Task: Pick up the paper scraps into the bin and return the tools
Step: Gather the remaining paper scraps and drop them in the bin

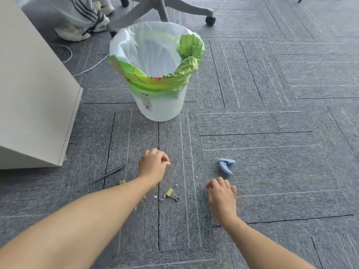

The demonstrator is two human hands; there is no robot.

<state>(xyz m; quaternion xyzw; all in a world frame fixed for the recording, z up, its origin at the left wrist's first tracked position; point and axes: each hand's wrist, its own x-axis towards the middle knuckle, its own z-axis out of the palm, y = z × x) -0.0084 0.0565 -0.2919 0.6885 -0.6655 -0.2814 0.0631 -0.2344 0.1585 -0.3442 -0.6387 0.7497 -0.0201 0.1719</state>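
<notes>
A white bin [159, 101] lined with a white and green bag stands on the grey carpet ahead of me. My left hand [153, 165] hovers low over the carpet with its fingers curled; a small pale scrap shows at its fingertips. My right hand [221, 193] is lower right, fingers bent down toward the floor; what it holds is hidden. Tiny paper scraps [155, 196] lie beside a gold binder clip [171, 194]. A second gold clip [122, 182] peeks out by my left forearm. A blue hole punch [225, 166] lies just beyond my right hand. A thin dark pen [108, 173] lies left.
A white cabinet [35, 105] stands at the left. Behind the bin are an office chair base [165, 8] on castors and a seated person's shoes [77, 30]. A white cable [85, 68] runs across the carpet near the bin.
</notes>
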